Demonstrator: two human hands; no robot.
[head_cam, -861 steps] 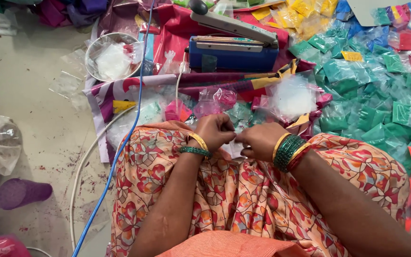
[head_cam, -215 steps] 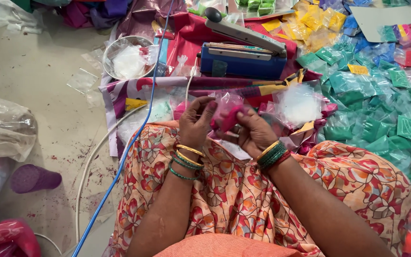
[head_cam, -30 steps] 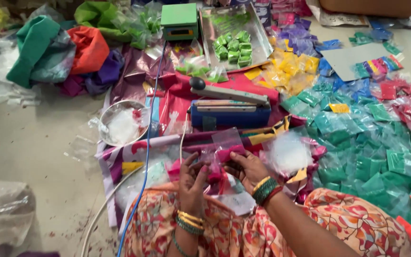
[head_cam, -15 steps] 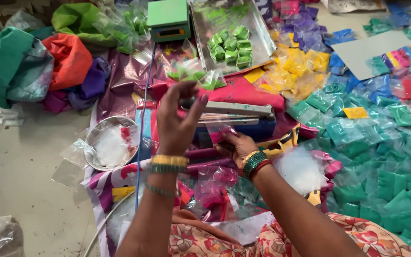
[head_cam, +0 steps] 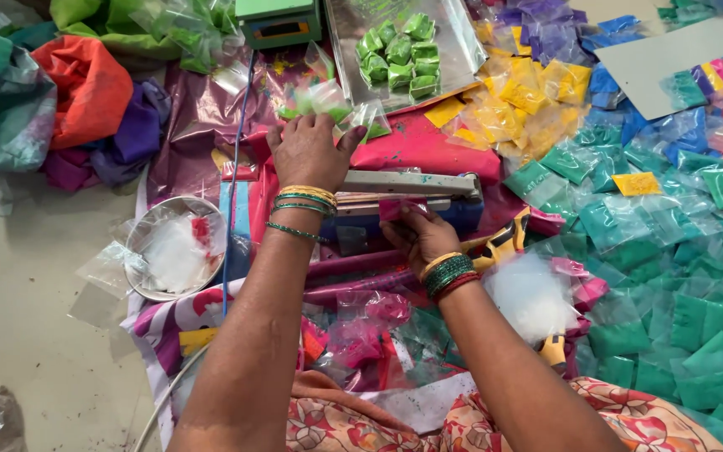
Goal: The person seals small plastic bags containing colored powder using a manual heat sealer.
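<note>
My left hand (head_cam: 307, 152) lies palm down on the left end of the grey lever of a blue heat sealer (head_cam: 412, 182), fingers curled over it. Just beyond its fingertips lie small clear packets of green powder (head_cam: 328, 99). My right hand (head_cam: 424, 237) is in front of the sealer. It pinches a small pink powder packet (head_cam: 392, 209) whose top edge sits between the sealer's jaws. Both wrists wear bangles. More pink packets (head_cam: 361, 335) lie on the cloth near my lap.
A steel bowl (head_cam: 133, 251) of clear pouches sits left of the sealer. A blue cable (head_cam: 236, 167) runs past it. A metal tray (head_cam: 455, 50) with green packets and a green scale (head_cam: 278, 18) stand behind. Yellow (head_cam: 512, 105) and teal packets (head_cam: 671, 251) cover the right.
My left hand, raised and open half a second ago, has come down onto the sealer's lever. My right hand has moved the pink packet into the jaws. The view has tilted forward.
</note>
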